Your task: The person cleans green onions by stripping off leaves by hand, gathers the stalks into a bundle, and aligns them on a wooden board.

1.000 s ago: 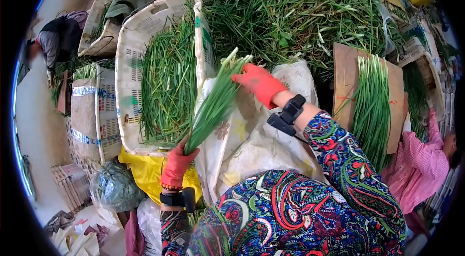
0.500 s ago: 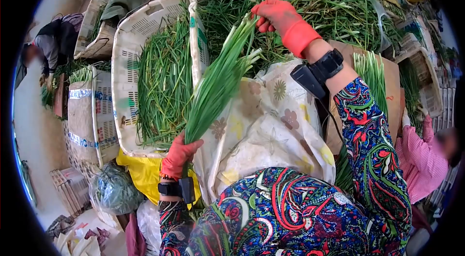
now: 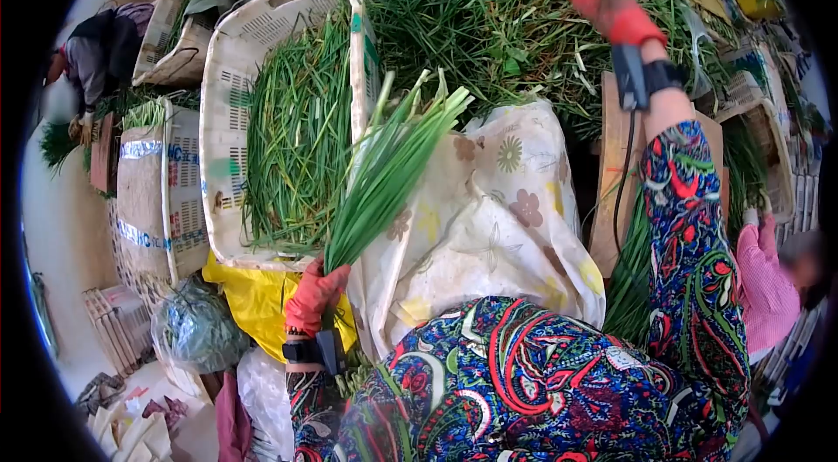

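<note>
My left hand (image 3: 315,298), in a red rubber glove, is closed round the lower leaves of a bunch of green chives (image 3: 388,174). The bunch slants up to the right, pale stem ends uppermost, above the flower-patterned cloth (image 3: 489,226) on my lap. My right hand (image 3: 607,6), gloved in red too, is over the far side of a loose heap of chives (image 3: 506,34), apart from the bunch. Its fingers look curled together; motion blurs them, and whether anything small is between them is hidden.
A white plastic crate (image 3: 209,139) full of chives stands left of the bunch. A board (image 3: 608,178) is beneath my right forearm. Yellow plastic (image 3: 253,296) and a bagged bundle (image 3: 199,331) lie at lower left. One person (image 3: 92,60) works far left, another in pink (image 3: 761,292) at right.
My right hand has left the bunch's pale ends and moved right over the heap. The bunch has dipped slightly and its stem ends have fanned apart; my left hand still holds it.
</note>
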`<state>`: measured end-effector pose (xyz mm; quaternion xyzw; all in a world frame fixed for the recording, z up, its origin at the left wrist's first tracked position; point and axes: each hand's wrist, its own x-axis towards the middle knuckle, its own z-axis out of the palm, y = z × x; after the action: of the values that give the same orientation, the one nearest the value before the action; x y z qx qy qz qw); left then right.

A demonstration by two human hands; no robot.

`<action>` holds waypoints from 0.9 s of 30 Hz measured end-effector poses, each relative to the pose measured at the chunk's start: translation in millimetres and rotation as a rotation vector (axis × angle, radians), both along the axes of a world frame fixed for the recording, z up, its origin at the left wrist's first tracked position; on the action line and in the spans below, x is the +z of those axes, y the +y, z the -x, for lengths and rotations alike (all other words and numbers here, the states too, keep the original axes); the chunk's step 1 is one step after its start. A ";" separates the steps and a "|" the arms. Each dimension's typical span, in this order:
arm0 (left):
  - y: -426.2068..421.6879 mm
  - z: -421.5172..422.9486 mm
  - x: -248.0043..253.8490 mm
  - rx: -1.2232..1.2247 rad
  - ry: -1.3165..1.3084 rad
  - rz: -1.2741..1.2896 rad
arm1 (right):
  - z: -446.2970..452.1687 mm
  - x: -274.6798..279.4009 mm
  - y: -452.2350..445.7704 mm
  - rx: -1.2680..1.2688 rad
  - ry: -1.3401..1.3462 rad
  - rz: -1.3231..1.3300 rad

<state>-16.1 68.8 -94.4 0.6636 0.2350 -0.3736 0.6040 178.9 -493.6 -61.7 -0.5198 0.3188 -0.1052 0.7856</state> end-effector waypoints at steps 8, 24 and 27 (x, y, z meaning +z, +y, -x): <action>11.3 3.4 -22.5 -0.039 0.036 0.207 | 97.0 -51.4 159.1 0.690 0.257 -0.008; 3.2 6.7 -26.3 -0.091 -0.058 -0.089 | 56.1 -9.6 176.5 0.760 0.149 0.307; -1.0 7.5 -25.7 -0.115 -0.124 -0.103 | 56.0 -22.5 200.5 1.046 0.214 0.395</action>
<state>-23.6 67.9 -120.1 0.7280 0.1775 -0.3534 0.5599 123.0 -293.1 -84.2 -0.7533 0.0712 0.2934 0.5842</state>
